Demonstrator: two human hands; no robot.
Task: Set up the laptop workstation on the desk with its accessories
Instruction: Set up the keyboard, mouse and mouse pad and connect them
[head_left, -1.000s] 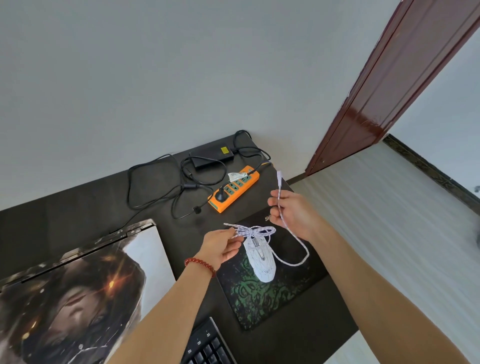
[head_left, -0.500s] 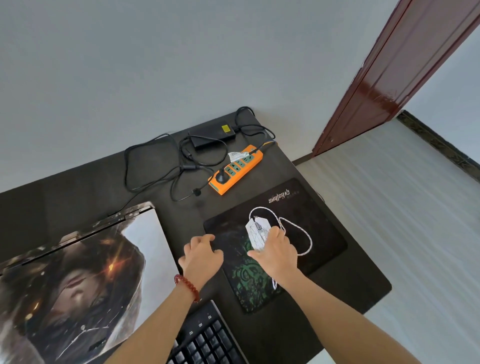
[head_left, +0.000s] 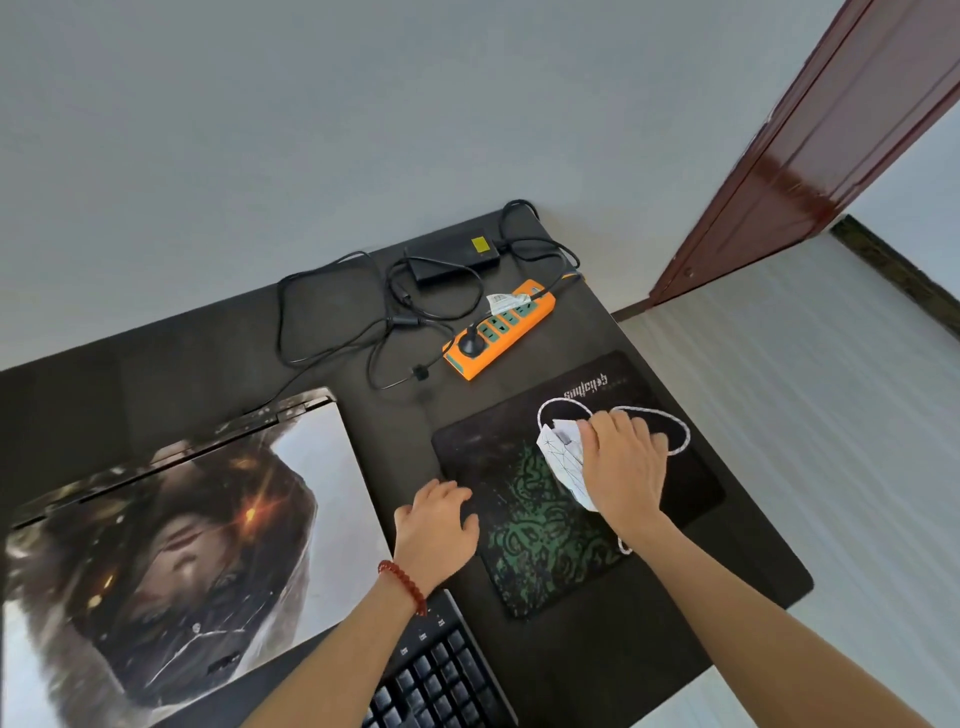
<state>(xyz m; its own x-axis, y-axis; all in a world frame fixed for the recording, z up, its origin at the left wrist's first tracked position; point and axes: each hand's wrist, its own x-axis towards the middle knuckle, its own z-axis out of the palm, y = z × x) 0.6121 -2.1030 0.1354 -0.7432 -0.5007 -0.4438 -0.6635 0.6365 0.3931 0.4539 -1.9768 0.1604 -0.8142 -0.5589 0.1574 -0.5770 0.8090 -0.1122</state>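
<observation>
Right now the step in hand looks like placing the mouse: the right hand (head_left: 626, 467) lies over the white mouse (head_left: 563, 457), which sits on the mouse pad (head_left: 524, 530) toward its far half. Its grip is a loose cover, fingers curved over the mouse's back and right flank, holding it down against the pad and not lifting it. The mouse's white braided cable (head_left: 670, 421) loops on the pad just beyond and to the right of the mouse, and a short stretch shows again near the pad's near edge, under the right wrist; its plug end I cannot find.

The left hand (head_left: 436, 525) rests at the pad's left edge, fingers spread and relaxed, holding nothing, touching the counter (head_left: 727, 582) and perhaps the pad's border. Left of the pad lies the closed laptop (head_left: 171, 535), its lid covered with printed artwork. Just nearer than the pad's left corner is a black keyboard (head_left: 441, 675), partly under the left forearm. Beyond the pad sit an orange power strip (head_left: 501, 332) with one black plug in it, and farther back the black power adapter (head_left: 452, 260) with its cable trailing loosely.

By my reading, the next move calls for finding the cable's plug, leading it across to the laptop's side, and opening the lid; the slack loops could snag the mouse.
</observation>
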